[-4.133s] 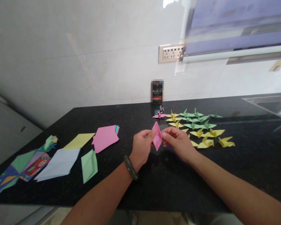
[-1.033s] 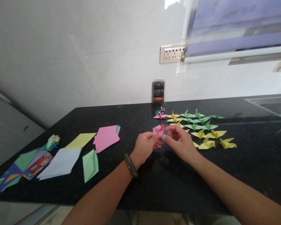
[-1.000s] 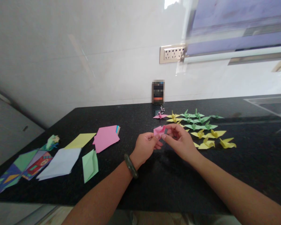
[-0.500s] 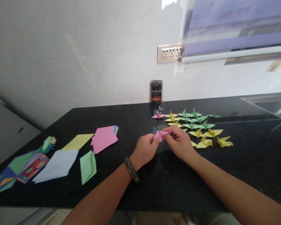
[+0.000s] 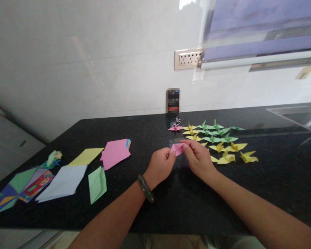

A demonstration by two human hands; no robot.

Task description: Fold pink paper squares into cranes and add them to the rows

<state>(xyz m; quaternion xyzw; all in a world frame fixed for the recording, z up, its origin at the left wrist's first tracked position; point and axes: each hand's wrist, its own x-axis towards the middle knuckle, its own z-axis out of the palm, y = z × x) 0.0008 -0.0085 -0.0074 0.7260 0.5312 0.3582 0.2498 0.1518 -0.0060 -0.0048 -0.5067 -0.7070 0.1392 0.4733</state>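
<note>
Between both hands, above the black countertop [image 5: 155, 214], is a small folded piece of pink origami paper [image 5: 176, 149]. My left hand [image 5: 161, 165] pinches its left end, thumb on the near side. My right hand [image 5: 199, 157] is closed on its right end with thumb and index finger, partly hiding that end. Just beyond my right hand stand folded paper cranes: a pink crane [image 5: 175, 128], several yellow cranes [image 5: 226, 157] and several green cranes [image 5: 213, 139]. Part of one yellow crane is hidden behind my right hand.
To the left lie a stack of pink paper [image 5: 115, 154], a folded green sheet [image 5: 97, 185], white paper [image 5: 63, 182], a yellow sheet [image 5: 85, 156] and a colourful packet [image 5: 23, 186]. A phone-like object [image 5: 173, 101] leans on the wall below a socket panel [image 5: 188, 59].
My right thumb and fingers have shifted slightly along the pink paper's right end, whose pointed tip is now covered. My left hand keeps its pinch; everything else is unchanged.
</note>
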